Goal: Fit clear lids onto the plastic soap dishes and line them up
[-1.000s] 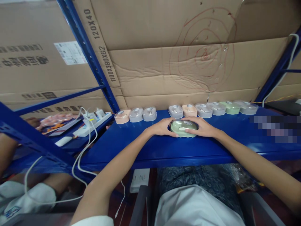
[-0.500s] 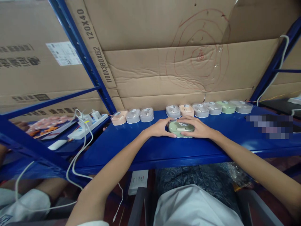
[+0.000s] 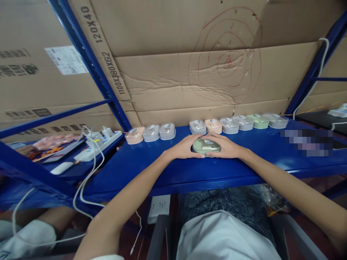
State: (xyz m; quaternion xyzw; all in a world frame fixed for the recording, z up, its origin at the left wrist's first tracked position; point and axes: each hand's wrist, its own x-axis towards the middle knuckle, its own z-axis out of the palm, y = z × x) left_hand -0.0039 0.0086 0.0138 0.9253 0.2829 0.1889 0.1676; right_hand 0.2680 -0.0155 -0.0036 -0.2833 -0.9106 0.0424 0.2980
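Note:
A small green box with a rounded lid (image 3: 206, 146) sits on the blue shelf (image 3: 173, 173) in front of me. A round sticker and a pale clasp show on it. My left hand (image 3: 185, 147) curves around its left end, with the thumb at the near side. Around the right end my right hand (image 3: 227, 146) is wrapped, thumb also in front, so both ends are partly hidden. Just behind my hands stands a row of similar boxes, among them a grey box (image 3: 197, 127), a peach box (image 3: 214, 126) and a light green box (image 3: 260, 121).
Farther left on the shelf are a peach box (image 3: 135, 135) and two grey ones. Cardboard (image 3: 162, 79) closes off the back. A power strip (image 3: 94, 148) with white cables lies on the left shelf, where a co-worker's hand (image 3: 27, 151) shows. A pixelated item (image 3: 307, 142) lies right.
Both hands stay around the green box, and the right hand has closed in slightly towards the left. The whole view has shifted a little. At far left a co-worker's hand has come into view.

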